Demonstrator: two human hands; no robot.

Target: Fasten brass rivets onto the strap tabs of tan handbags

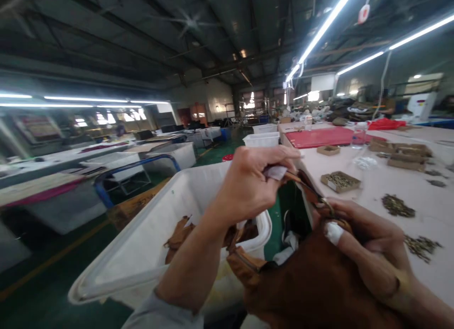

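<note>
A brown leather bag (308, 281) hangs at the lower middle, partly cut off by the lower edge. My left hand (253, 182) is raised, with thumb and fingers closed on the end of a narrow brown leather strap (301, 181). The strap slopes down to a brass-coloured metal ring (327, 206) at the bag's upper edge. My right hand (372, 248) pinches the bag just beside this ring. White wrapping covers the thumb tips of both hands. A zipper (248, 260) shows on the bag's left part.
A large white plastic tub (117, 253) to the left holds brown leather pieces (179, 234). On the pale table (376, 182) at right are a cardboard tray (340, 181) of small metal parts, loose metal piles (397, 205), a red sheet (326, 137) and a clear container (358, 136).
</note>
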